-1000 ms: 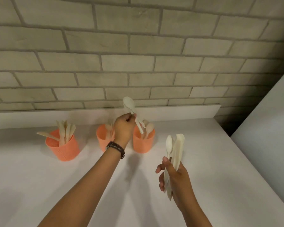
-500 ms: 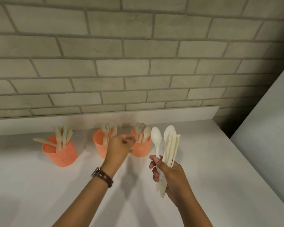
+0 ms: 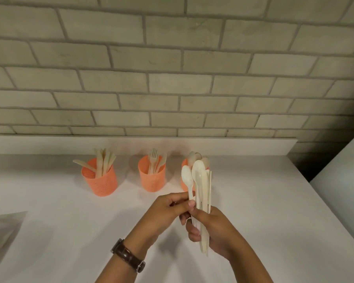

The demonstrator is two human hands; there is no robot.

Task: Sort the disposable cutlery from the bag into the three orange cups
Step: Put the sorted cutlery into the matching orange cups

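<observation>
The left hand (image 3: 164,213) is pinching a spoon (image 3: 186,180) out of the bundle (image 3: 203,201) the right hand (image 3: 217,231) is gripping, likely heading for the spoon cup (image 3: 184,180) next.

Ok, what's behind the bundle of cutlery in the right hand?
The right orange cup stands behind the bundle, with spoon bowls showing above it. The bundle and both hands cover most of the cup, so its contents lower down can't be seen.

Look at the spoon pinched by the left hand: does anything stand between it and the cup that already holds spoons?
Nothing visible does. The left hand pinches the small spoon in the right hand's bundle, directly before the spoon cup; only open air lies between.
</observation>
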